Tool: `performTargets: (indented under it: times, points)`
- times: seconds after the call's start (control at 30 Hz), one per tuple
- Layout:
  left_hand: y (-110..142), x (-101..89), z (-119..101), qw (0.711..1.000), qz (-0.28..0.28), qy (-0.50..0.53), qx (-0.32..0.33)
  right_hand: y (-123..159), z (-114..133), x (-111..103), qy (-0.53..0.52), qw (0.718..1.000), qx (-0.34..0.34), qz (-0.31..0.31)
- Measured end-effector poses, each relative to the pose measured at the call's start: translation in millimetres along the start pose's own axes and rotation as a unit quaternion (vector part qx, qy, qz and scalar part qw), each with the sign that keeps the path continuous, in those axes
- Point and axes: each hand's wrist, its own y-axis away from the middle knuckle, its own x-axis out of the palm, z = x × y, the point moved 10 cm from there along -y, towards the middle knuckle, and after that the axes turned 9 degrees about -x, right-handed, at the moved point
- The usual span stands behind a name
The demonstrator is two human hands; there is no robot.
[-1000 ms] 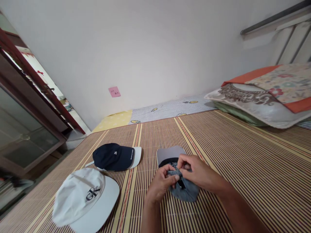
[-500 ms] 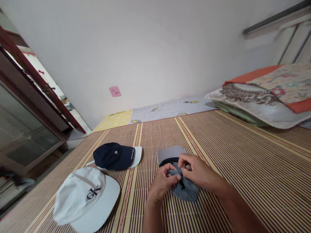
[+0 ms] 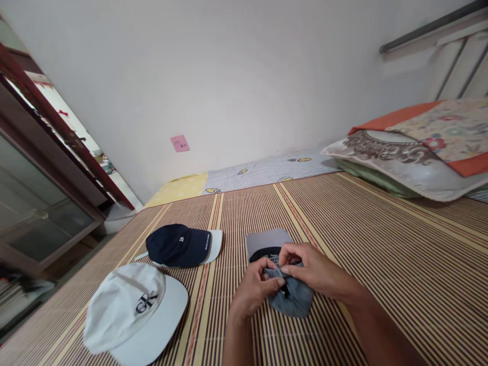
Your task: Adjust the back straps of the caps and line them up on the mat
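I have both hands on a blue denim cap [image 3: 292,300] that lies on the striped bamboo mat [image 3: 362,244], in the part nearer me and well in from the left edge. Its grey brim [image 3: 267,241] points toward the mat's far edge, and its crown is turned toward me.

My left hand [image 3: 249,288] pinches the denim between thumb and curled fingers, on the left of the cap's opening. My right hand [image 3: 312,269] grips the fabric just beside it, thumb and forefinger closed on the rim, so my fingertips nearly meet. Exactly what sits between them is too small to tell.

To my left, a navy cloth cap [image 3: 173,246] with small white lettering rests toward the mat's far left corner, a pale brim edge showing beyond its navy brim. Nearer me, toward the left edge, sits a larger white cloth cap [image 3: 122,307] with dark letters on its front, its brim angled to the near right.

Past the far edge I see a checked sheet [image 3: 263,170] and a yellow cloth [image 3: 181,189] against the white wall [image 3: 229,76]. At the far right, a white patterned pillow [image 3: 438,180] lies under an orange-edged floral cloth [image 3: 453,124].
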Motion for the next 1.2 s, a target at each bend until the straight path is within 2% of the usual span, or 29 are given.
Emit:
performTargets:
  times: [0.2, 0.3, 0.47, 0.63, 0.97, 1.1, 1.2]
  points:
    - [5.2, 3.2, -6.8, 0.999, 0.042, -0.022, 0.026, 0.5, 5.4, 0.1, -0.013, 1.000, -0.011, 0.001]
    - [5.0, 2.8, -4.3, 0.998, 0.045, -0.019, 0.030, 0.2, 6.6, 0.7, -0.009, 1.000, -0.013, 0.000]
    - [1.3, 3.9, -0.5, 0.998, 0.053, 0.029, 0.036, -1.2, 5.6, 0.0, 0.016, 1.000, -0.011, -0.019]
    - [1.1, 4.1, 2.3, 0.996, 0.064, 0.061, 0.015, -2.2, 4.5, -1.7, 0.014, 0.999, 0.004, -0.040]
    - [1.1, 1.5, 4.8, 0.999, 0.037, 0.037, -0.007, 0.5, 11.5, 1.0, 0.064, 0.997, 0.019, -0.027]
    - [0.9, 0.2, 1.7, 1.000, 0.008, 0.013, -0.015, 1.7, 6.0, -0.9, 0.131, 0.989, 0.044, -0.043]
    - [1.3, 0.5, -2.2, 1.000, -0.002, 0.010, -0.011, 1.3, 1.8, -1.4, 0.133, 0.988, 0.058, -0.051]
